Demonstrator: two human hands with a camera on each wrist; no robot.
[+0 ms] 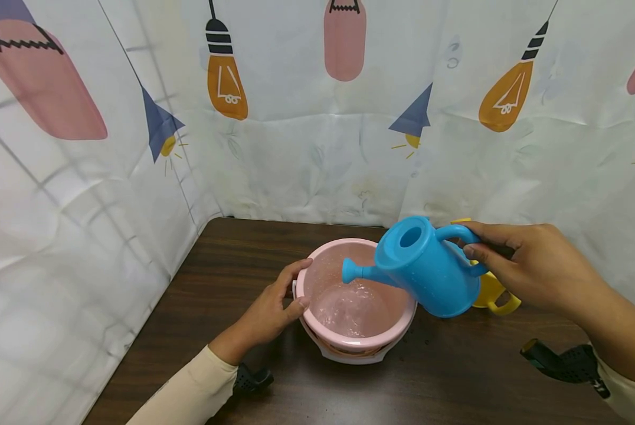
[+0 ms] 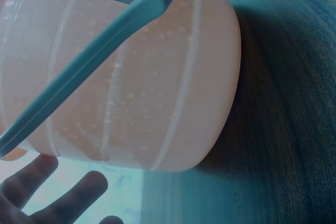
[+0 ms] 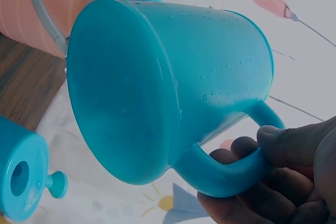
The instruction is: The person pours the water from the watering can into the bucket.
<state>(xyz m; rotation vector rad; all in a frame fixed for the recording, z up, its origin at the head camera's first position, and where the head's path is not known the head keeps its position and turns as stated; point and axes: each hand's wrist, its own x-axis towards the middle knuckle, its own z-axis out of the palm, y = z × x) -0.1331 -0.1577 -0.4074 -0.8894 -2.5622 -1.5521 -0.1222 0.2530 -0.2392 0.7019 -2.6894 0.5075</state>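
My right hand [image 1: 530,265] grips the handle of a blue watering can [image 1: 429,271], which tilts with its spout over a pink bucket [image 1: 357,339]. Thumb and fingers close around that handle in the right wrist view, where the can's round base faces the camera and drops cling to its side. Rippling water [image 1: 349,307] lies in the bucket below the spout's head. On the bucket's left rim, my left hand [image 1: 272,307] holds on with thumb and fingertips. The left wrist view shows the bucket's ribbed side and its carrying handle [image 2: 94,66].
A yellow watering can [image 1: 490,292] stands behind the held can, partly hidden. Another blue can [image 3: 23,177] shows in the right wrist view. The dark wooden table [image 1: 232,260] meets a patterned cloth [image 1: 307,165] at the back and left.
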